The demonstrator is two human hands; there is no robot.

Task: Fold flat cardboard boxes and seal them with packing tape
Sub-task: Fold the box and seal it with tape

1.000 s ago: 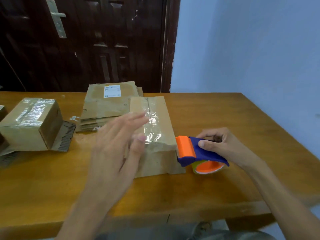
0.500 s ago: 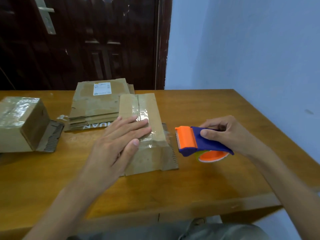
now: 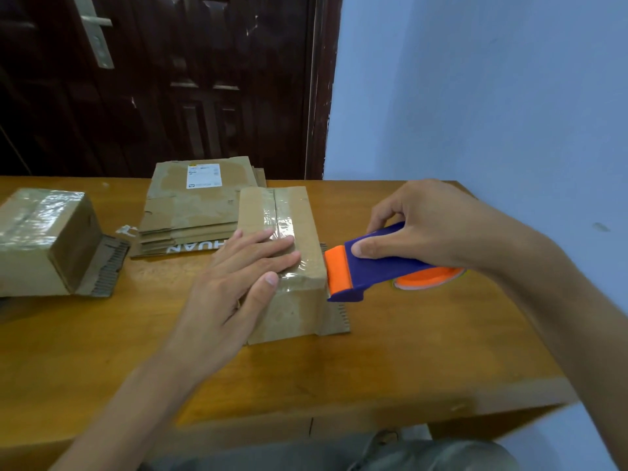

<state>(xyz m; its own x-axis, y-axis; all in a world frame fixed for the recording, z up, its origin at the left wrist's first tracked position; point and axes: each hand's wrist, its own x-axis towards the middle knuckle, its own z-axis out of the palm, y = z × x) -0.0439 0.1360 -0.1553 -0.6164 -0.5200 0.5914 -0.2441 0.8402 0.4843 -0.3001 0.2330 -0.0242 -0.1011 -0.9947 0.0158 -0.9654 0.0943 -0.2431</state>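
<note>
**Tape being pressed down on the folded box, dispenser at its right edge**

The folded box sits at the centre of the frame on the counter, a strip of clear packing tape running along its top seam and over the near edge. The left hand lies flat on it, fingers straight and together, pressing the tape onto the cardboard. Just right of the box, the right hand grips the blue and orange tape dispenser, fingers curled over its body, the orange end touching or almost touching the box's right side. The step looks like sealing this box; whether the tape is already cut I cannot tell. Next, the strip probably needs severing and rubbing down the side. Behind, in the upper middle, lies a stack of flat boxes; at the left edge stands a finished taped box
</note>
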